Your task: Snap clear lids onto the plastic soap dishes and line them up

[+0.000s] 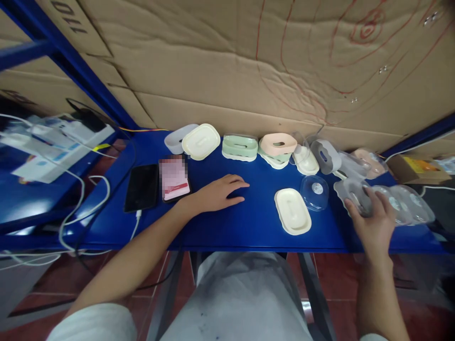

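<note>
My left hand (220, 193) rests on the blue tabletop with its fingers stretched out, holding nothing. At the right, my right hand (377, 219) has its thumb and fingers around a grey soap dish (343, 189). Just beyond that hand lie clear plastic covers (414, 204) with round stickers. A cream oval tray (293, 211) lies near the front edge between my hands, and a clear cover (314, 193) sits beside it. Along the back are a green soap dish (240, 147), a peach one (278, 143), a grey one (325, 156) and a cream piece (201, 141).
Two phones, one dark (141, 188) and one with a lit, blurred screen (175, 179), lie left of my left hand. White cables (106, 199) and a power strip (53, 154) are farther left. Cardboard (199, 61) walls the back; a carton (408, 169) stands right.
</note>
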`<state>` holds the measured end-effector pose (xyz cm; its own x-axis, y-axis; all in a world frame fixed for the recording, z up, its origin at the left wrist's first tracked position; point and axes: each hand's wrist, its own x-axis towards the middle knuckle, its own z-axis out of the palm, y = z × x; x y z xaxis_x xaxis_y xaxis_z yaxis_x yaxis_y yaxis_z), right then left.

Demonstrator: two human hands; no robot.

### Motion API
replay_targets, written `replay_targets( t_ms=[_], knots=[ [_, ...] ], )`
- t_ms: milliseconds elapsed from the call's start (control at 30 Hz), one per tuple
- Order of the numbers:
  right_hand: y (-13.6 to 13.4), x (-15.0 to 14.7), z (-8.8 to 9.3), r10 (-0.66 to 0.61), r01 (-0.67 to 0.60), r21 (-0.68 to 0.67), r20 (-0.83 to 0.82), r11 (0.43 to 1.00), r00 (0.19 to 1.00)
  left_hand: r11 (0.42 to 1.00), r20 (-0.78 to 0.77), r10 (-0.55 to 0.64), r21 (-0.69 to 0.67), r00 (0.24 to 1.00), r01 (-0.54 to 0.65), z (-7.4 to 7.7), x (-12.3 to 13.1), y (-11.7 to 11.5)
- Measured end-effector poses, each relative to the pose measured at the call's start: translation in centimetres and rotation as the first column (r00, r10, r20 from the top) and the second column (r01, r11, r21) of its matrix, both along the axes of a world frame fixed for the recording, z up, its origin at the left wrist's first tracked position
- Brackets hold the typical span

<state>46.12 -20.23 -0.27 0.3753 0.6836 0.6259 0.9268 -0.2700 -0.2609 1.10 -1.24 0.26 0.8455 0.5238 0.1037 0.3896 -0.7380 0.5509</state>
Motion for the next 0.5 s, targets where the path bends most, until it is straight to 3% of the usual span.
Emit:
replay_targets(
  t_ms=[133,233,333,400,500],
  knots=[
    [-0.3,0.1,-1.3,-0.055,0.06,-0.097,0.051,0.993,0.997,1.0,0.015,0.005,0.014,1.0,-0.005,-0.2,0.0,0.0],
    [-0.2,-2.1,-0.7,-0.081,0.09,-0.079,0.111,0.993,0.99,1.0,0.031,0.0,0.021,1.0,-0.001,-0.3,-0.1,0.1],
    [0.0,-5.9,0.4,0.165,-0.152,-0.131,0.093,0.98,0.982,1.0,0.04,-0.005,0.029,0.999,0.004,-0.5,-0.1,0.2],
    [0.2,-9.0,0.8,0.393,-0.367,-0.273,0.048,0.889,0.918,0.999,0.027,-0.002,0.034,1.0,0.001,-0.5,-0.1,0.2],
    [1.1,-13.6,1.1,0.612,-0.55,-0.44,0.001,0.71,0.791,0.999,0.003,0.027,0.037,1.0,-0.027,-0.4,-0.1,0.1]
  ],
)
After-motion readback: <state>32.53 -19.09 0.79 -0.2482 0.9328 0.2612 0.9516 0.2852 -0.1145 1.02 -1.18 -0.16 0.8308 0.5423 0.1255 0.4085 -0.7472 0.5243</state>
